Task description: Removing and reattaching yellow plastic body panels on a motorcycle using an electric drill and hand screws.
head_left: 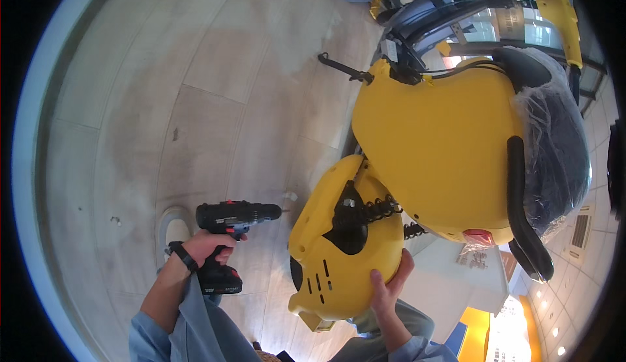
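My left hand [210, 245] is wrapped round the grip of a black cordless drill [225, 217]. The drill's bit points right, toward a yellow plastic scooter cover [345, 277], with a small gap between them. At the cover's right edge, my right hand [390, 287] grips it, thumb on the outer face and fingers round the rim. The cover has several slots and a dark opening. Black coil springs [381, 209] show beside that opening. The cover sits against the yellow body of a scooter [437, 140]; how they are joined is hidden.
The scooter's dark seat [554, 127] is wrapped in clear plastic, with a black grab rail [518, 192] near it. A black kickstand [342, 67] sticks out leftward. A white panel [456, 290] stands at lower right. My shoe [173, 228] rests on the wood-look floor [215, 127].
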{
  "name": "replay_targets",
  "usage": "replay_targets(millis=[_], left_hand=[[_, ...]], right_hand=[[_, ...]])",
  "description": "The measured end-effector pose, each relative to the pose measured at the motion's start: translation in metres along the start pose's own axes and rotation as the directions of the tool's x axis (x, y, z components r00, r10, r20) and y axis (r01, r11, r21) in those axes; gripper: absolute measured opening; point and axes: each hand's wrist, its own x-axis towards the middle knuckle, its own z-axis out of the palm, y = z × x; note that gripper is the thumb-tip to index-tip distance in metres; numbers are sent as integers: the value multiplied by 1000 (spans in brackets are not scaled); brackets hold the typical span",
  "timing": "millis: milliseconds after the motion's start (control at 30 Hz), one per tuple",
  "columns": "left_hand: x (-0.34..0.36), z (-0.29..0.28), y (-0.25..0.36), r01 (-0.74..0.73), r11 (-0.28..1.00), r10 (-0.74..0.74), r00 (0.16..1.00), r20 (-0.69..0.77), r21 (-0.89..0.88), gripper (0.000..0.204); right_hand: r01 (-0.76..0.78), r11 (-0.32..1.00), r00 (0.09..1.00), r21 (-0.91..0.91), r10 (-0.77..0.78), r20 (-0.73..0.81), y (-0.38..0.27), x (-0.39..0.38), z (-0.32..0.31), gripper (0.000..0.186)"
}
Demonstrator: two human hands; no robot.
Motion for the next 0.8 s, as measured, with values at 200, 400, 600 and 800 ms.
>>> replay_targets(millis=[200, 400, 600, 800], left_hand=[[7, -6, 1, 65, 998, -65, 998, 2, -16, 25], [23, 1, 30, 93, 996, -93, 995, 20, 18, 23], [68, 16, 78, 62, 981, -68, 997, 28, 183, 26], [100, 15, 119, 80, 954, -95, 995, 36, 290, 25]], right_hand=[[18, 999, 1000, -40, -19, -25, 5, 2, -2, 86], [-51, 999, 998, -3, 51, 35, 3, 2, -4, 89], [-171, 985, 983, -1, 171, 66, -3, 5, -3, 97], [-187, 982, 974, -33, 190, 121, -7, 3, -6, 102]])
